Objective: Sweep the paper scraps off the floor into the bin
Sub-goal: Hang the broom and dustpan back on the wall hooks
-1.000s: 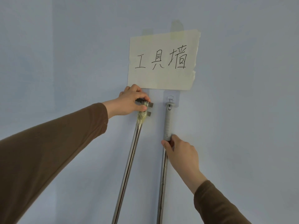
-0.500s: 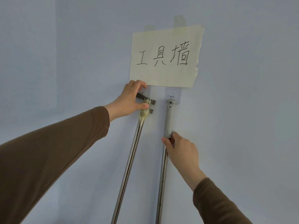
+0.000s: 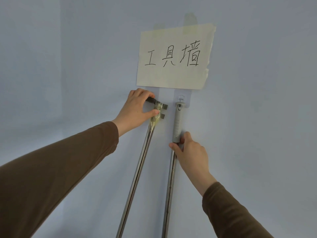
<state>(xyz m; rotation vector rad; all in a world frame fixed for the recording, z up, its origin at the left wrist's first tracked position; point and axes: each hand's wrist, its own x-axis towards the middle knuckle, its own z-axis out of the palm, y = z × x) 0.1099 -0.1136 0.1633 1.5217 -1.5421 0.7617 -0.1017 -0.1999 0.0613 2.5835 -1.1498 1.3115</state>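
Note:
Two long metal poles hang against a pale blue wall. The left pole point(image 3: 137, 174) leans slightly and has a taped top end with a dark cap; my left hand point(image 3: 137, 107) is closed around that top. The right pole point(image 3: 169, 189) has a grey plastic grip point(image 3: 178, 122) hooked on a wall hook point(image 3: 181, 98). My right hand point(image 3: 190, 153) grips this pole just below the grey grip. The lower ends of both poles are out of frame, so what tools they are cannot be seen. No paper scraps or bin are in view.
A cream paper sign point(image 3: 175, 57) with handwritten characters is taped to the wall just above the two pole tops. Bare wall point(image 3: 68, 66) stretches to the left and right. Both my arms wear brown sleeves.
My left hand has shifted slightly up on the top of the left pole. My right hand keeps its hold below the grey grip.

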